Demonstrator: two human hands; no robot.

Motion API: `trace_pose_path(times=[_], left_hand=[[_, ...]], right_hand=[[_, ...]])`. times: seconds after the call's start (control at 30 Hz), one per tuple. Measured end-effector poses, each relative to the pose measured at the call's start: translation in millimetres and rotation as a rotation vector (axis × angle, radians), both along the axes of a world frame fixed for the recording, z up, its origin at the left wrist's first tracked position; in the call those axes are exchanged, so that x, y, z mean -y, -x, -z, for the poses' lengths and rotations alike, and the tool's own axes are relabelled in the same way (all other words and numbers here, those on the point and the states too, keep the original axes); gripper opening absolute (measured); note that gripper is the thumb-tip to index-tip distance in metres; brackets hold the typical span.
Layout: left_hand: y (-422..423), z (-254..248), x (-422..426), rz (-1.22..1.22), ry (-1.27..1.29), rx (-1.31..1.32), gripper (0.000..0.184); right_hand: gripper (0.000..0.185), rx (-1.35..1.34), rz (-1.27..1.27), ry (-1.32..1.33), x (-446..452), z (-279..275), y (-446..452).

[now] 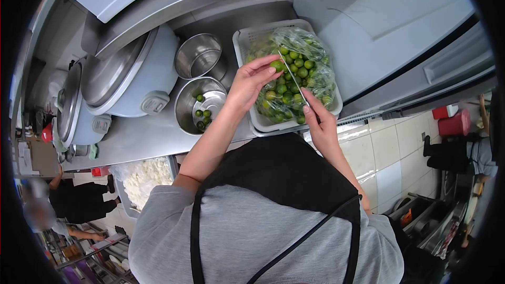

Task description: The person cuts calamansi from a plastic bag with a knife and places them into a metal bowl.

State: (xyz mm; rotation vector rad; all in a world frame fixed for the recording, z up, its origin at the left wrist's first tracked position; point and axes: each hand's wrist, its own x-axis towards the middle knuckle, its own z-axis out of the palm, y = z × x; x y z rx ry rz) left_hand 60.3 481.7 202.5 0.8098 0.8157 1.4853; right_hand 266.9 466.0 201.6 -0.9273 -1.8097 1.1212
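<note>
My left hand (256,80) pinches a small green lime (276,66) between thumb and fingers, above the white plastic basket (243,42). A knife (295,80) is in my right hand (319,121), its thin blade slanting up and left, the tip close to the held lime. Whether the blade touches that lime I cannot tell. Beneath both hands, a clear plastic bag (326,76) full of limes (301,63) lies open in the basket. Left of it, a steel pot (181,109) has several limes or lime pieces at its bottom.
Another steel pot (190,57) stands behind the first. Two large rice cookers (158,68) line the left of the steel counter (126,139). A white appliance (389,37) borders the right. Below the counter is a tub of white food (147,181). Other people are at far left and right.
</note>
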Motion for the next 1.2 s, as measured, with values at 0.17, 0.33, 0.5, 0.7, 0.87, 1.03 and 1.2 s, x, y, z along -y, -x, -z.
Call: trace_pose_path(times=[0.17, 0.33, 0.5, 0.7, 0.87, 1.03, 1.2], left_hand=[[1.6, 9.5, -4.5, -0.08, -0.035, -0.029, 0.029], [-5.3, 3.6, -4.3, -0.176, -0.043, -0.081, 0.027], [-15.1, 8.4, -3.9, -0.157, -0.046, -0.26, 0.026], [-31.4, 12.1, 1.4, -0.06, -0.044, -0.244, 0.026], [-6.7, 11.3, -11.5, -0.2, -0.078, -0.219, 0.027], [-6.0, 9.2, -10.1, -0.21, -0.064, -0.257, 0.026], [-22.8, 16.6, -5.6, -0.081, -0.099, -0.208, 0.025]], right_hand=[[0.032, 0.035, -0.004, -0.05, -1.0, 0.1, 1.4], [0.032, 0.056, -0.007, -0.079, -0.9, 2.9, 1.3], [0.031, 0.069, 0.045, -0.101, -7.7, 1.5, 3.9], [0.031, 0.077, 0.118, -0.077, -18.6, -3.4, 5.1], [0.031, 0.085, 0.032, -0.074, -1.5, -4.8, -5.2], [0.031, 0.119, 0.017, -0.077, 2.4, -2.4, -6.3], [0.031, 0.119, 0.069, -0.02, -8.8, -7.1, 4.9]])
